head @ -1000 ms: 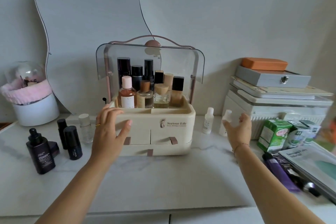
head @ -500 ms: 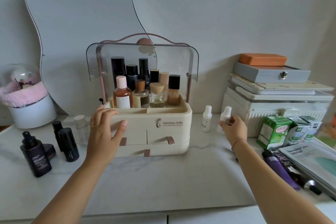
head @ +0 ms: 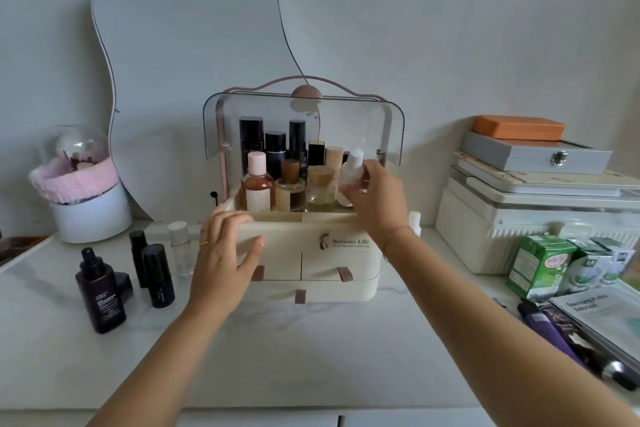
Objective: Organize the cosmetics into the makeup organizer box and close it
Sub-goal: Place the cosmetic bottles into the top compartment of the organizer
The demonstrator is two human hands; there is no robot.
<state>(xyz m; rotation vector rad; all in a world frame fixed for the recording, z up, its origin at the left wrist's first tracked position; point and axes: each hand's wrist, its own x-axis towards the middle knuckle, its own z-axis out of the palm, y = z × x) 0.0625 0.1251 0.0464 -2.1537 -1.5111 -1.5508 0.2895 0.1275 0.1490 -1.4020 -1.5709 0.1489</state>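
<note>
The cream makeup organizer box (head: 346, 253) stands mid-table with its clear lid (head: 363, 121) swung up. Several bottles fill its top tray. My right hand (head: 374, 198) grips a small white bottle (head: 352, 170) over the tray's right side, just above the other bottles. My left hand (head: 221, 253) rests on the box's front left corner, fingers spread. Left of the box stand a dark pump bottle (head: 100, 295), two black tubes (head: 157, 276) and a clear bottle with a white cap (head: 180, 246). Another small white bottle (head: 414, 222) peeks out behind my right wrist.
A curvy mirror (head: 173, 80) leans on the wall behind. A white pot with a pink rim (head: 83, 198) sits far left. At right: stacked white and grey boxes (head: 533, 191), green cartons (head: 540, 265), a purple tube (head: 550, 333) and a leaflet (head: 602, 315).
My right hand picked up one small white bottle from the table right of the box and carried it left and up over the tray. My left hand stayed on the box.
</note>
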